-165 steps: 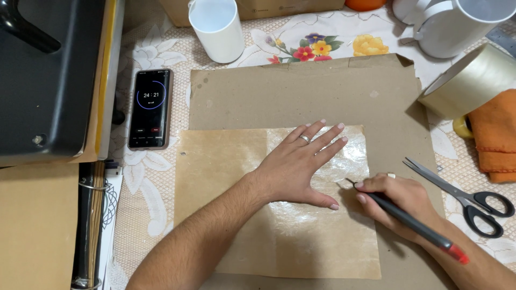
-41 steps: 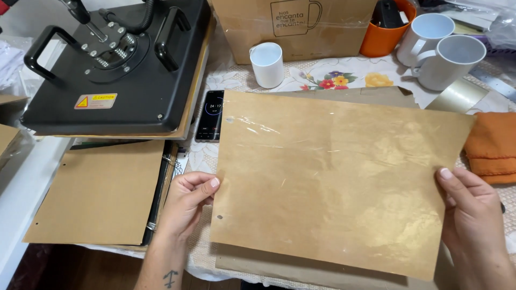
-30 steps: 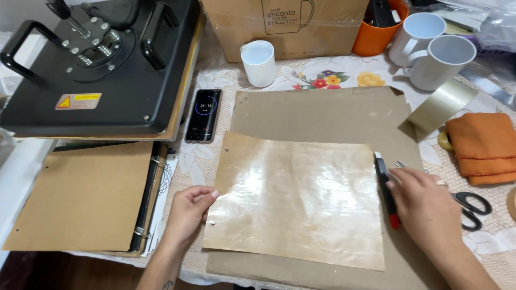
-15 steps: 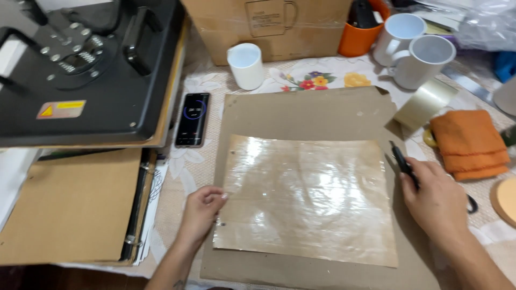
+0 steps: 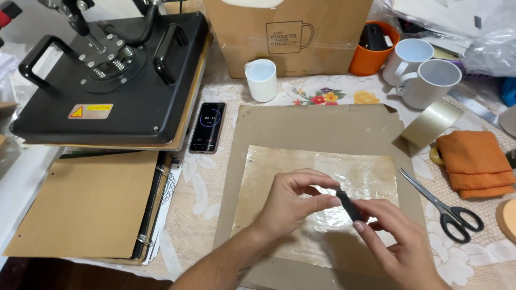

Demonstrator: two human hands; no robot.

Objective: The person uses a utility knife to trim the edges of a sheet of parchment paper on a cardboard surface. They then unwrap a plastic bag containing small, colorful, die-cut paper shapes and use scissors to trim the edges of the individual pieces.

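Pinching black pen (image 5: 350, 206) between left hand (image 5: 293, 203) and right hand (image 5: 391, 231)

Paper, card, ceramic and matt metal on a lace cloth

Glossy, slightly crinkled tan sheet (image 5: 322, 209) over matt brown cardboard (image 5: 317, 126); matt black pen (image 5: 350, 206), seemingly plastic; white mugs (image 5: 430, 83) of smooth glazed ceramic; scissors (image 5: 442, 205) with steel blades and black plastic handles; folded orange cloth (image 5: 475, 164), soft and matt; heat press (image 5: 113, 80) in matt black metal; phone (image 5: 207, 127) with glossy glass face; lace tablecloth (image 5: 196, 215), textured
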